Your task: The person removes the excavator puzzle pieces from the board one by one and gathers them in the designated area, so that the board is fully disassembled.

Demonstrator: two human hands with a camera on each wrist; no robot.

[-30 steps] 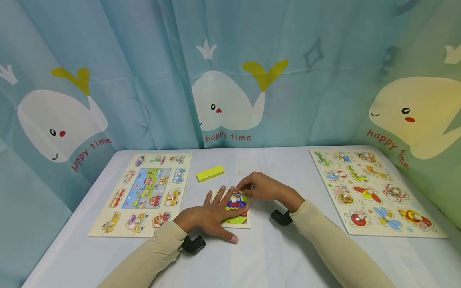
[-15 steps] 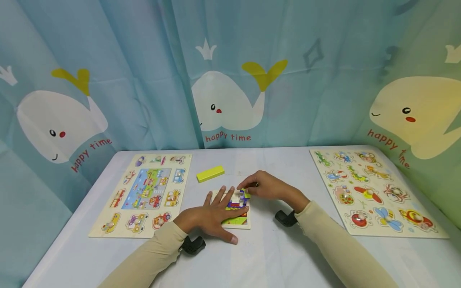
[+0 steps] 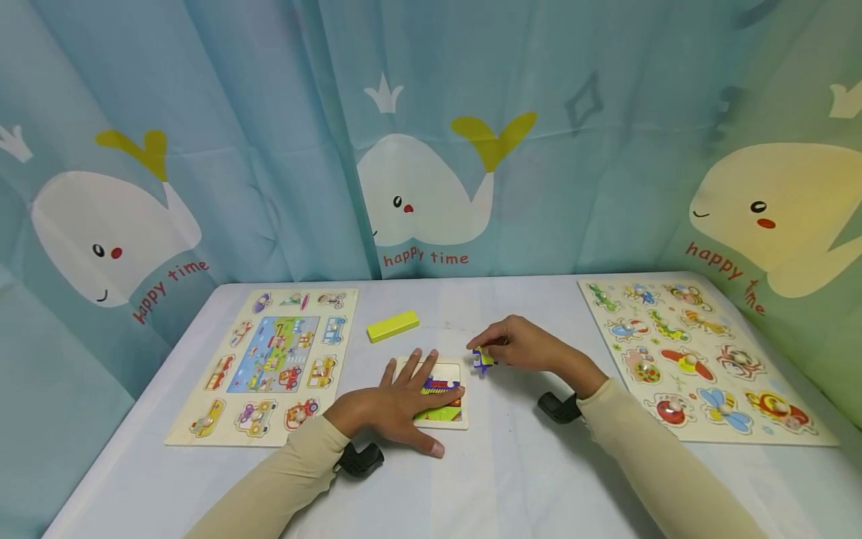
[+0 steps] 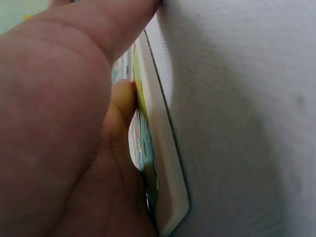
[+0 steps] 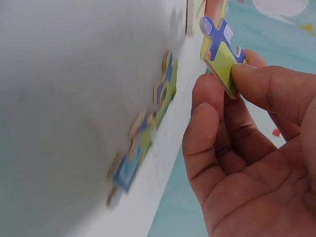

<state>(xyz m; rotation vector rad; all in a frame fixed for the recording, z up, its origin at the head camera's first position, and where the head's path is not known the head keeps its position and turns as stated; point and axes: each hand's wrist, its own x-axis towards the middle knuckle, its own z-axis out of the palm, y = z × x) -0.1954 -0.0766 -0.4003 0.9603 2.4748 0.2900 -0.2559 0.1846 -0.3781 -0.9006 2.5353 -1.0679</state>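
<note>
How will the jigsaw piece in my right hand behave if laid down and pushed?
Probably stiff: pinched by the right hand, the jigsaw piece shows no bend. It's likely light, being small and thin. Laid flat, it should slide, not roll, given its flat face.

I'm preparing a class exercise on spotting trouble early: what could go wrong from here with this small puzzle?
The right hand pinches the puzzle piece by one end in the air, so it might slip and drop. The left hand lies spread across the puzzle tray; lifting it carelessly could jog the tray. Blurred pieces show near the right hand in its wrist view, which it might knock.
</note>
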